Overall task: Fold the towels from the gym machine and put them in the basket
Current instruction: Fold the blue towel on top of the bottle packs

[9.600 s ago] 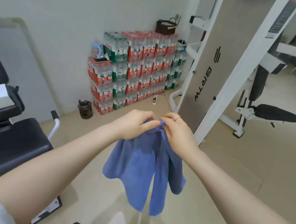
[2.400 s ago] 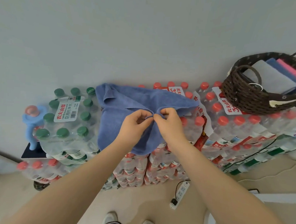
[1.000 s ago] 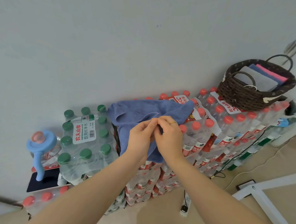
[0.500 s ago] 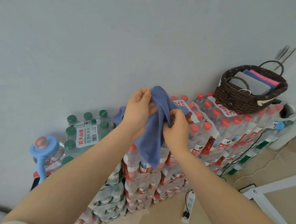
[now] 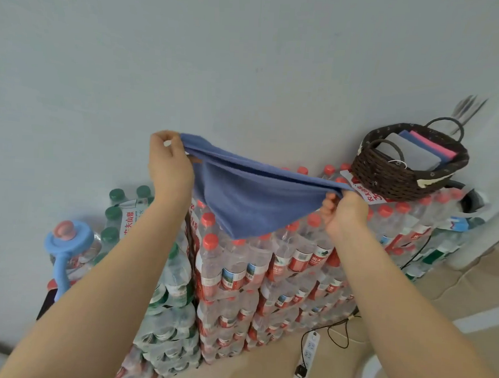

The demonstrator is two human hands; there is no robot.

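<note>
my left hand [image 5: 170, 167] and right hand [image 5: 346, 211] grip the blue towel [image 5: 250, 200] stretched out, basket [image 5: 393, 179] beside holds folded towels [image 5: 418, 150]

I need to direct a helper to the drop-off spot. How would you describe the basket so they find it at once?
Look at the stack of bottled water packs against the wall. On its top right corner sits the basket, dark brown wicker with two loop handles. It already holds folded grey, blue and pink towels; nothing else there is woven.
</note>
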